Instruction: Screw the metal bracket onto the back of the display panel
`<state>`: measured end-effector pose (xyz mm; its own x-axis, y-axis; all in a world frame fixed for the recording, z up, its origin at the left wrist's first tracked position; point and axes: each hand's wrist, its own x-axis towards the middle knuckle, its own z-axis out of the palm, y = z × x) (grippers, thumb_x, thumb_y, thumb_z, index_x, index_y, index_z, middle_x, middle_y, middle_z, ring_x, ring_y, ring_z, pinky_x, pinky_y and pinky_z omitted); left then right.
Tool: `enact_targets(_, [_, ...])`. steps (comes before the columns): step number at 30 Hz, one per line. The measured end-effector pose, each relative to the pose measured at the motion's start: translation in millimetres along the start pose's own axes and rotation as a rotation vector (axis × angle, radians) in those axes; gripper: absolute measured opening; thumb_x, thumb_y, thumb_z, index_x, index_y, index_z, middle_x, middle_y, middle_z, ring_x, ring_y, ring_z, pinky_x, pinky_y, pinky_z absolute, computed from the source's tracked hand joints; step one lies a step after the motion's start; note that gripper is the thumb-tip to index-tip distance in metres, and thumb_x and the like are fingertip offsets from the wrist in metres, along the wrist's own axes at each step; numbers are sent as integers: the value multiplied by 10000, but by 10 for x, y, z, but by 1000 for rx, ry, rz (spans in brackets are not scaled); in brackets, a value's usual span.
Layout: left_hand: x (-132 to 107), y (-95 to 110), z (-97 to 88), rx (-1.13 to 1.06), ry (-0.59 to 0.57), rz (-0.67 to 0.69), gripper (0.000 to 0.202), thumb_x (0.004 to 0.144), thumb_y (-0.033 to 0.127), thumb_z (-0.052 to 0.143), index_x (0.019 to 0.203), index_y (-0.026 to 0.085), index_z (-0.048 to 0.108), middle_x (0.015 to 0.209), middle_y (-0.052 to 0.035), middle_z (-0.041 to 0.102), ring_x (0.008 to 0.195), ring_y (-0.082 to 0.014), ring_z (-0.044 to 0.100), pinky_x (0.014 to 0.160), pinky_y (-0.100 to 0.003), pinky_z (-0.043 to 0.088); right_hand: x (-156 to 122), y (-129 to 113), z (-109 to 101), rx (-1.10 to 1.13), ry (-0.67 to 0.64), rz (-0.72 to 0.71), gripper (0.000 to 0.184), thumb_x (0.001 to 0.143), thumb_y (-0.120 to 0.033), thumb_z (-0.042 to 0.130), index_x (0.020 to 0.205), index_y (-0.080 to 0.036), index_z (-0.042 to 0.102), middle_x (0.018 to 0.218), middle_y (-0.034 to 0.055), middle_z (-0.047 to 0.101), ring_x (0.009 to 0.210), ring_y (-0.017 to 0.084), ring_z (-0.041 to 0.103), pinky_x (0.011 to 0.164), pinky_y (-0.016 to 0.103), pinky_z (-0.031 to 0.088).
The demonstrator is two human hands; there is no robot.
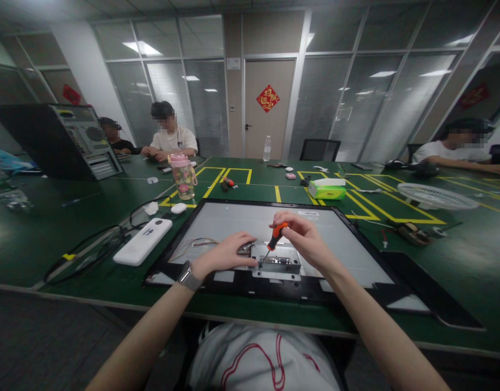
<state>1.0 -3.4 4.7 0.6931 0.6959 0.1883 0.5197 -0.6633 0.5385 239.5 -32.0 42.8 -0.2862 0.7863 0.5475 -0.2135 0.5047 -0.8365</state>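
My right hand [302,233] is closed around the orange-and-black handle of a screwdriver [276,237]. The shaft slants down to the left, its tip at the left part of a metal bracket [295,271]. This bracket sits on the grey back of a flat display panel [343,231] with a black frame. My left hand [227,251], a watch on its wrist, rests on the panel with fingers stretched and spread. Its thumb reaches the bracket's left edge, close to the screwdriver tip. Thin wires [193,243] lie on the panel left of that hand.
A white power bank [143,241] and black cables [99,252] lie left of the panel. Behind stand a pink-lidded bottle [183,176], a green tissue pack [327,189] and a computer case [79,142]. A black strip [431,290] lies at right. Other people sit across the table.
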Motion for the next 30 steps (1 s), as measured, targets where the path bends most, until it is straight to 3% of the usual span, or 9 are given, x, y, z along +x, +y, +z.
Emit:
enact_targets(3, [5, -6, 5, -1, 2, 6, 561, 849, 473, 699, 1323, 217, 543, 1270, -79, 566, 1177, -258, 536, 1037, -359, 395, -4, -26, 18, 40, -17, 47, 180, 817, -390, 717, 950, -270, 740, 956, 37, 683, 879, 188, 663, 830, 363, 546])
enact_targets(6, [13, -12, 6, 8, 4, 8, 568, 847, 466, 702, 1319, 193, 544, 1262, -92, 569, 1163, -263, 541, 1027, -370, 404, -7, -45, 28, 62, -48, 81, 280, 886, -414, 631, 1113, -263, 696, 1001, 65, 724, 968, 216, 674, 902, 408, 526])
enact_targets(10, [15, 0, -4, 16, 2, 3, 549, 849, 467, 698, 1310, 208, 551, 1252, -88, 574, 1154, -264, 547, 1024, -379, 408, 1, -36, 23, 46, -55, 69, 299, 927, -399, 573, 1186, -282, 663, 1053, 63, 727, 1055, 223, 661, 996, 434, 470])
enact_targets(13, [12, 13, -6, 11, -4, -10, 549, 844, 471, 702, 1310, 222, 552, 1254, -81, 571, 1163, -263, 545, 1029, -376, 406, 7, -12, 28, -74, 2, 25, 264, 877, -386, 646, 1119, -293, 701, 969, 41, 702, 923, 205, 668, 898, 401, 511])
enact_targets(16, [13, 8, 3, 7, 1, -9, 556, 840, 470, 708, 1314, 225, 548, 1269, -79, 563, 1182, -259, 536, 1039, -368, 398, 4, -5, 53, -282, 120, -124, 187, 812, -348, 724, 990, -291, 743, 916, 28, 638, 857, 191, 618, 835, 372, 502])
enact_targets(19, [15, -10, 12, 11, 4, 1, 568, 844, 469, 707, 1321, 209, 542, 1272, -87, 563, 1184, -259, 535, 1043, -367, 395, -5, -28, 82, -435, 138, -217, 243, 908, -332, 598, 1122, -298, 707, 929, 40, 619, 923, 202, 592, 897, 393, 463])
enact_targets(22, [14, -15, 11, 18, 3, 12, 564, 851, 471, 698, 1321, 201, 543, 1269, -92, 568, 1176, -260, 540, 1040, -368, 397, -9, -53, 97, -451, 81, -190, 329, 973, -312, 470, 1259, -289, 631, 1001, 59, 646, 980, 207, 598, 920, 398, 452])
enact_targets(30, [2, 34, -5, 18, -6, -20, 566, 842, 437, 717, 1321, 191, 540, 1281, -93, 561, 1193, -256, 533, 1051, -361, 387, 14, 16, 47, -178, 139, -127, 75, 810, -336, 721, 828, -265, 741, 850, 22, 601, 819, 181, 585, 750, 337, 506])
